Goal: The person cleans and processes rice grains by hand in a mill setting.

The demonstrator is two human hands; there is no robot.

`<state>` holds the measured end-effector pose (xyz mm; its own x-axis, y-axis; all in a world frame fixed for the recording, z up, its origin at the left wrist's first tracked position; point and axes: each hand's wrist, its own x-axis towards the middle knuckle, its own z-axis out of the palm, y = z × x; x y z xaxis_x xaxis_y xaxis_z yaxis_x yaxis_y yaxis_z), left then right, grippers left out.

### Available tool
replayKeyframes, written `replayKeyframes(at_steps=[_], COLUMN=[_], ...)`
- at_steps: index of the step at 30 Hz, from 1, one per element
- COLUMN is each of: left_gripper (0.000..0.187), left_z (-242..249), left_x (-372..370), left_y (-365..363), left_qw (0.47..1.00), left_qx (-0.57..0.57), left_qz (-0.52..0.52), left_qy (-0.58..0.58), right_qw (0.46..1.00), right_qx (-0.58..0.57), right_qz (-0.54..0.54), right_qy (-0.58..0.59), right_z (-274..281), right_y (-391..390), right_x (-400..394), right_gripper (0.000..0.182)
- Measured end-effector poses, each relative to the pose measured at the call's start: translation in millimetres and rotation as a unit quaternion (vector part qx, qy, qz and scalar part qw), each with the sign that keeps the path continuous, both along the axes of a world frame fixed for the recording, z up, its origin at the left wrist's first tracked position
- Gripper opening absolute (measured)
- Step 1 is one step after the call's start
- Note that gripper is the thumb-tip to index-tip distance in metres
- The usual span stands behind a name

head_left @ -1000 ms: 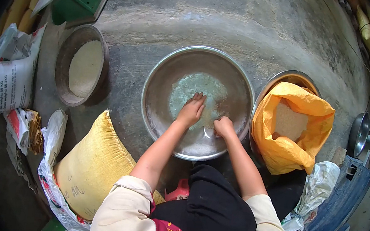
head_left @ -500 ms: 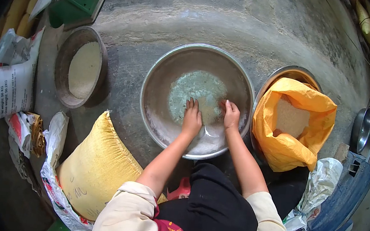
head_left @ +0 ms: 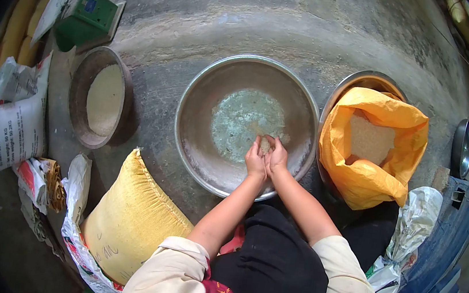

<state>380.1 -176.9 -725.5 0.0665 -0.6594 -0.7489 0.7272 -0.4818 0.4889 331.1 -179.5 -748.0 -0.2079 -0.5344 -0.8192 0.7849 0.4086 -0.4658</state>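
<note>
My left hand [head_left: 255, 161] and my right hand [head_left: 277, 158] are pressed together into a cup, low on the right side of a wide metal basin [head_left: 200, 93]. Between the palms lies a small heap of pale grain [head_left: 266, 145]; its exact kind is too small to make out. Only a thin scatter of grain shows on the basin's worn, greenish bottom. To the right, an orange sack [head_left: 342, 179] with its mouth spread wide holds brownish grain [head_left: 370, 140]. This sack sits in another metal basin [head_left: 342, 88].
A dark bowl of pale grain [head_left: 105, 100] stands at left, below a green scale [head_left: 87, 17]. Close to my left arm leans a full yellow sack [head_left: 134, 210]. A printed malt sack [head_left: 10, 135] is at far left. Blue plastic [head_left: 445, 228] and a metal bowl [head_left: 464, 148] are at right.
My hands were apart over the basin's bottom, around some loose grain. They have come together, moved slightly toward me, and now hold grain cupped between them.
</note>
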Motion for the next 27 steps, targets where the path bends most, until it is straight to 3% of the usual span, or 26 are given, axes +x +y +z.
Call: replayKeyframes(at_steps=[7, 9, 18, 20, 25, 27], left_gripper=[0.043, 0.040, 0.040, 0.039, 0.038, 0.037], left_z=[35.3, 58.2, 177.8, 211.9, 242.5, 221.7], left_x=[7.4, 6.2, -36.8, -64.8, -150.2, -183.9], left_y=[1.8, -2.7, -22.7, -25.5, -26.8, -32.0], left_qw=[0.999, 0.999, 0.976, 0.964, 0.929, 0.915], left_qx=[-0.037, -0.048, -0.211, -0.250, -0.300, -0.325], left_qz=[0.010, 0.021, -0.031, -0.061, -0.176, -0.210], left_qy=[-0.015, -0.016, 0.037, 0.071, 0.125, 0.112], right_qw=[0.995, 0.989, 0.972, 0.966, 0.939, 0.932], right_qx=[-0.041, -0.056, -0.165, -0.202, -0.274, -0.282], right_qz=[-0.069, -0.083, -0.086, -0.113, -0.207, -0.228], right_qy=[-0.053, -0.105, -0.144, -0.115, -0.015, 0.009], right_z=[38.0, 61.6, 183.8, 216.6, 258.0, 259.0], right_y=[0.1, -5.4, -30.4, -29.9, -17.3, -8.3], right_x=[5.9, 4.1, -48.4, -77.9, -168.7, -209.4], right_gripper=[0.032, 0.029, 0.030, 0.030, 0.031, 0.031])
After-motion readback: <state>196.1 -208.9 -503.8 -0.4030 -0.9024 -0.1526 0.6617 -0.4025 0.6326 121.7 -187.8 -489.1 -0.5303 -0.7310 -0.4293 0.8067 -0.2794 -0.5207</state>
